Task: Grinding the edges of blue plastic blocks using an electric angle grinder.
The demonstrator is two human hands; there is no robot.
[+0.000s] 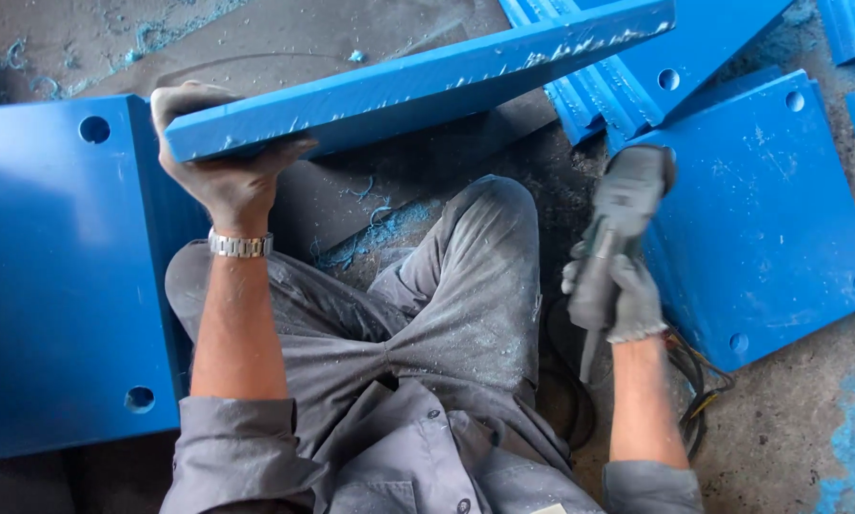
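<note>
My left hand (220, 157), bare with a metal watch at the wrist, grips the near end of a thick blue plastic slab (418, 84) standing on its edge and slanting up to the right. My right hand (620, 293), in a grey glove, holds a grey hand-held power grinder (616, 214) pointing away from me, its head beside the edge of a flat blue plate (770, 219). The grinder is apart from the slab. My grey-trousered legs lie between both hands.
A large blue plate (56, 276) with round holes lies at the left. More blue plates (637, 67) are stacked at the top right. Blue shavings litter the concrete floor (789, 428). A black cable (694, 381) coils by my right forearm.
</note>
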